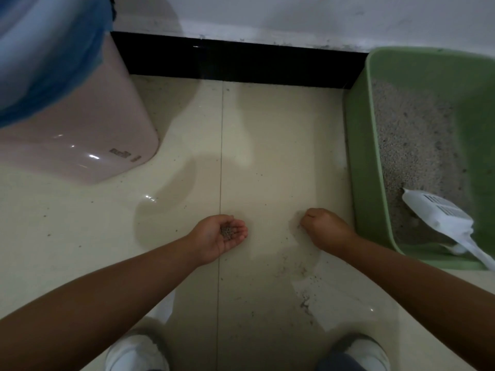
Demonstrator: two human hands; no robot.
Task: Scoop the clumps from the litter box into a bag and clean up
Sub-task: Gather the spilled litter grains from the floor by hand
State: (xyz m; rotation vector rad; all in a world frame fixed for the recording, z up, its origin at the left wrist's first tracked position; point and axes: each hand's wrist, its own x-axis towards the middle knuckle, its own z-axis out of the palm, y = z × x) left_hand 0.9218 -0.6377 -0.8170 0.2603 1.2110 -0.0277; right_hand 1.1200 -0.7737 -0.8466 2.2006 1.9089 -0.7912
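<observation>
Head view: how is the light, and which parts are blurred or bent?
Head view: dim overall; small glare spots on the pink bin and the floor; the green litter box and white scoop near the right edge look smeared; the wide lens bends the black baseboard.

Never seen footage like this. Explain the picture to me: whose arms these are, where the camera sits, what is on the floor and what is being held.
There is no machine here: the camera is worn on a person's head and looks down, so the two bare arms are the wearer's own, with their white shoes at the bottom edge. The left hand is cupped palm up and carries a small heap of litter granules. The right hand is curled with its fingertips down at the tiled floor, seemingly pinching up scattered litter grains; what it holds, if anything, is hidden. To the right stands a green litter box with a white slotted scoop resting inside. At upper left is a pink bin lined with a blue bag.
</observation>
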